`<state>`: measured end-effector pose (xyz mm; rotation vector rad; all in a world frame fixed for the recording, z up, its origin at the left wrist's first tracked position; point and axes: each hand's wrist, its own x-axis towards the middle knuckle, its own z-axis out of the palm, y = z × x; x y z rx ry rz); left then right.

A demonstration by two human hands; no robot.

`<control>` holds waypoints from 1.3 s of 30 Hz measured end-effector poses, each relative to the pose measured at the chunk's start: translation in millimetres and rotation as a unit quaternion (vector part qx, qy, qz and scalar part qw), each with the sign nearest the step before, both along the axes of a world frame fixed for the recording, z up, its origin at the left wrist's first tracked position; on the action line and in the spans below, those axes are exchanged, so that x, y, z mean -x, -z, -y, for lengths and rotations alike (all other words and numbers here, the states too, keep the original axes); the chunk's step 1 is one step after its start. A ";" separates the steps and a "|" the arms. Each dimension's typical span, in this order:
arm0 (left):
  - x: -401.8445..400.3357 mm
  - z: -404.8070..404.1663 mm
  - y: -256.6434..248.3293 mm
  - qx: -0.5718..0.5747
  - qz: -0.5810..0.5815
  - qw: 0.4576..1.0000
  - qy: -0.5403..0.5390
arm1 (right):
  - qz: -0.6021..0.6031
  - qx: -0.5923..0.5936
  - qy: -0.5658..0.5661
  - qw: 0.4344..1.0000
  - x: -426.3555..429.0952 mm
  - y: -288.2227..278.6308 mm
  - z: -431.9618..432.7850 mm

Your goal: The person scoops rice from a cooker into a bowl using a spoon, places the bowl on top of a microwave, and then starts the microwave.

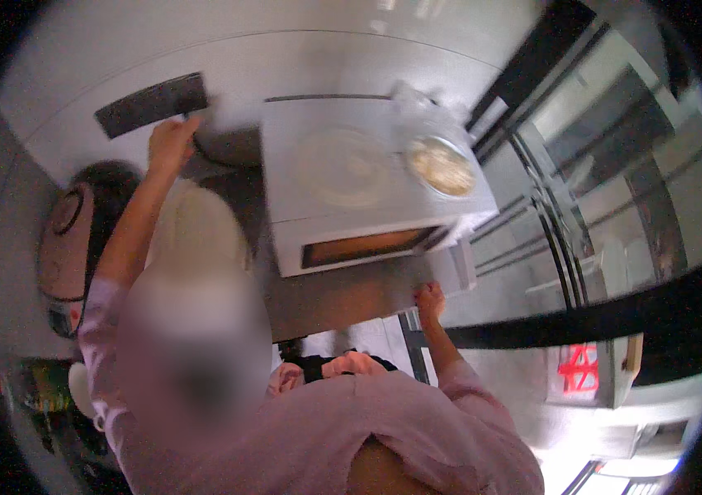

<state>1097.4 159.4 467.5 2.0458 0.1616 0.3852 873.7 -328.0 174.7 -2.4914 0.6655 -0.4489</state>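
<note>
My left hand (pixel 171 143) reaches up to a dark strip-shaped panel (pixel 151 105) on the pale wall. Its fingers are bent at the panel's lower edge, by a small dark part that could be a plug. A dark cord (pixel 202 151) curves down beside the hand. Blur hides whether the fingers hold anything. Low on the right, my right hand (pixel 430 299) is curled at the front edge of the brown countertop (pixel 338 297), with nothing visible in it. Between the hands stands a white microwave oven (pixel 289 185), its dark window facing me.
A dish of pale food (pixel 441 166) and a clear plastic bag (pixel 419 114) sit on the microwave. A rice cooker (pixel 66 241) stands left of my arm. Near it is a cream rounded object (pixel 199 229), partly blurred. A dark-framed glass door (pixel 549 185) is at right.
</note>
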 end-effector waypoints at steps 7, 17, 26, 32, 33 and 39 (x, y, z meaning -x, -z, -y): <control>137.4 91.6 1.0 0.066 0.073 0.994 0.054 | 0.047 -0.370 -0.036 0.927 5.8 -30.2 21.8; 304.1 131.0 167.5 0.155 -0.253 0.942 0.157 | 0.107 -0.226 -0.066 0.966 -18.4 -45.8 57.4; 389.0 196.6 215.8 0.239 -0.427 0.869 0.077 | 0.117 -0.193 -0.118 0.967 -28.5 -50.3 64.7; 392.9 220.3 206.1 0.269 -0.419 0.861 0.101 | 0.110 -0.271 -0.129 0.948 -24.7 -55.4 56.4; 391.0 224.4 204.9 0.227 -0.422 0.869 0.120 | 0.106 -0.276 -0.130 0.946 -26.5 -43.3 56.9; 390.8 231.4 218.0 0.253 -0.424 0.861 0.122 | 0.079 -0.334 -0.179 0.922 8.6 -32.9 58.4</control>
